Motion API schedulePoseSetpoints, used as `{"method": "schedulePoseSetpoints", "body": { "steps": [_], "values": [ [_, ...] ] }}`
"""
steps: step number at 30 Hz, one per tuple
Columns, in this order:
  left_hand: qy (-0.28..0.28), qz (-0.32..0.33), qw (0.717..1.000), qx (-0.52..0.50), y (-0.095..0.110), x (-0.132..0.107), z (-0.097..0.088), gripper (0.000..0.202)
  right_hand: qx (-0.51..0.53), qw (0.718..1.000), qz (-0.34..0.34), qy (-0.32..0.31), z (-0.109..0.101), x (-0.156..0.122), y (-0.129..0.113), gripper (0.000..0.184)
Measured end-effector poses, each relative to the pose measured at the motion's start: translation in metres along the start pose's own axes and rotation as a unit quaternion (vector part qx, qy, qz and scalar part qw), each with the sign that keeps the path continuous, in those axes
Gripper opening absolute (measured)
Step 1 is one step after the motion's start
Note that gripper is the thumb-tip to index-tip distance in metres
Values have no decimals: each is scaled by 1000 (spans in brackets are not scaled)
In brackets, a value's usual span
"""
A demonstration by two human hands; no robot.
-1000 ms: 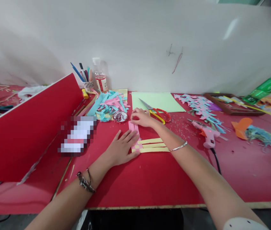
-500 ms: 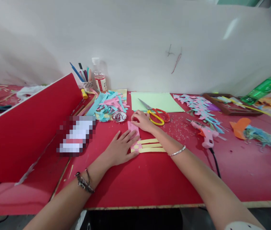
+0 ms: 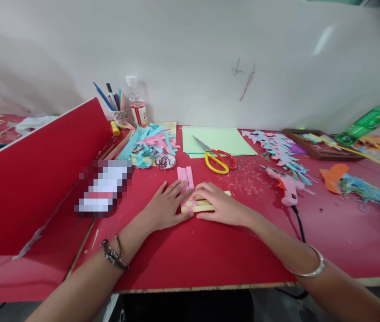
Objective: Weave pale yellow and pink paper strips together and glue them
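Note:
Pink paper strips [image 3: 185, 172] cross yellow paper strips [image 3: 206, 208] in a small checkered weave on the red table. My left hand [image 3: 166, 206] lies flat over the left side of the weave, fingers spread on the pink strips and thumb near the lower edge. Over the yellow strips rests my right hand [image 3: 221, 206], with its fingers bent and the thumb apart from them below the strips. Its fingertips almost meet the left hand's. Part of the weave is hidden under both hands. Scissors [image 3: 218, 162] with yellow and red handles lie behind, partly on green paper sheets [image 3: 226, 139].
Left of the hands are a pixelated phone [image 3: 104, 188] and a standing red board [image 3: 42, 188]. A heap of paper strips [image 3: 152, 143], a clear bottle [image 3: 138, 105] and a pen cup [image 3: 119, 116] stand behind. A pink glue gun [image 3: 288, 185] with its cord lies right.
My right hand has come down and nearer, from the top of the pink strips onto the yellow ones. My left hand stays flat on the weave. The view has shifted slightly.

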State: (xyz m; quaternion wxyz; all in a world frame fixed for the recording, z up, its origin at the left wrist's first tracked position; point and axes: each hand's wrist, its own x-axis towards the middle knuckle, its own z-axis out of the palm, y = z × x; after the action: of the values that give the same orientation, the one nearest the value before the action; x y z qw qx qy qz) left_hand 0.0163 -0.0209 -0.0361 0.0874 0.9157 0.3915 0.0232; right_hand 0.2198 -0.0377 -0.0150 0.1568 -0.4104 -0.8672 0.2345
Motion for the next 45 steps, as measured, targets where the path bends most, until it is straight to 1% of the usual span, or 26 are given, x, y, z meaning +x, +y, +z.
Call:
{"method": "schedulePoseSetpoints", "body": {
  "steps": [3,6,10,19,27,30,33,35,37,38,40,43,45],
  "values": [
    [6,2,1000,-1,-1,0,0,65,-17,1000,4,3,6,2,1,25],
    [7,1,1000,-4,-1,0,0,65,-25,1000,12,4,5,4,0,21],
    [5,-1,1000,-6,0,0,0,65,-33,999,21,-4,3,3,-3,19],
    [-9,0,1000,8,0,0,-1,65,-42,999,13,-10,4,3,-1,19],
    [21,14,1000,16,-2,-1,1,60,-43,999,3,-2,4,2,0,19],
    [61,31,998,11,-1,-2,-4,54,-43,999,1,4,5,2,0,18],
    [97,54,994,-19,2,-1,-12,37,-52,999,-4,11,6,3,1,20],
    [81,68,992,-62,4,-1,-16,21,-58,998,-5,9,5,3,2,21],
    [40,82,990,-108,5,0,-18,10,-58,998,-8,7,4,2,4,22],
    [23,87,988,-124,6,1,-18,8,-58,998,-10,7,3,2,5,21],
    [10,91,986,-139,6,1,-18,9,-57,998,-15,6,1,0,7,20],
    [16,84,985,-149,7,1,-17,3,-58,998,-20,3,-2,-2,9,15],
    [22,75,984,-159,7,1,-16,6,-64,998,-20,3,-3,-3,10,14]
  ]
}}
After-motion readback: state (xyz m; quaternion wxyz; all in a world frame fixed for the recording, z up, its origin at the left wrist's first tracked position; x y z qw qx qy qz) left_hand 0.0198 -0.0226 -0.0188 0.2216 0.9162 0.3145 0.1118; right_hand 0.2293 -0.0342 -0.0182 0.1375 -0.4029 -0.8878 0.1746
